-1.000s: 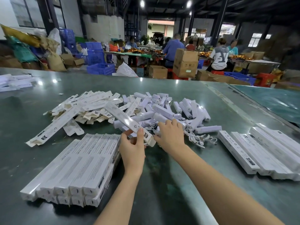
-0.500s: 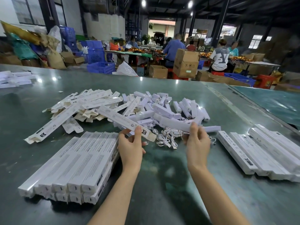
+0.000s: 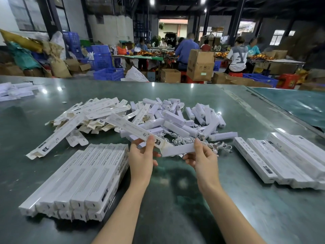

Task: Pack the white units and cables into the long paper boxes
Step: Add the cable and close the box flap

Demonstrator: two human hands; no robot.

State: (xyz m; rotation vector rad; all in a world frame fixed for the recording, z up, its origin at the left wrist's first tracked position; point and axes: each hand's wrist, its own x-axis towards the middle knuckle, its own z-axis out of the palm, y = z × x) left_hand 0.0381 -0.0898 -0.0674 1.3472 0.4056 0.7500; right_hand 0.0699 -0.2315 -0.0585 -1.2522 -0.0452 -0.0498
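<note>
A big green table (image 3: 175,199) holds everything. On its left side lies a neat stack of packed boxes (image 3: 79,176), and on its right side lies another row of packed boxes (image 3: 284,161). Farther back there is a heap of flat empty boxes (image 3: 84,115), and beside it a heap of white units (image 3: 177,118) with a tangle of thin white cables (image 3: 186,139) just in front. Above the table, the left hand (image 3: 141,160) pinches the near end of one long paper box (image 3: 135,132), with the thumb on top. The right hand (image 3: 203,158) pinches one white unit (image 3: 177,150) by its right end. The unit's other end is right at the open mouth of the box. So the step looks like sliding a unit in. Next, the unit must line up straight with the box and be pushed along inside. After that, a cable likely has to go in too.
</note>
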